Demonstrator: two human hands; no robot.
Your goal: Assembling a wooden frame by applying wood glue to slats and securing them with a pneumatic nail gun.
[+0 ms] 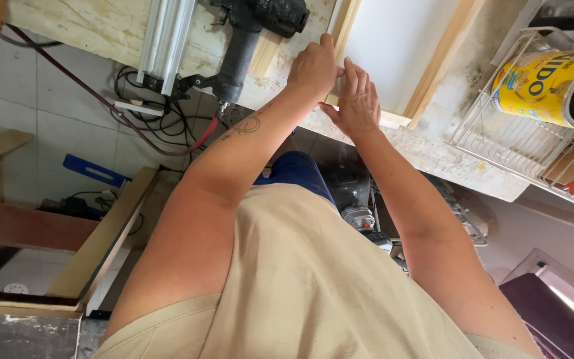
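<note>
Wooden frame [433, 60] with a white panel lies flat on the tabletop [433, 149] at about one o'clock, its near corner under both hands. It looks light and stiff, its thin rails probably best gripped near the corner joint. The left hand [312, 66] curls over the rail's edge, pinching it; the right hand [357, 100] presses flat, fingers spread. Both forearms reach forward, elbows bent. A black nail gun [250, 30] rests at eleven o'clock.
</note>
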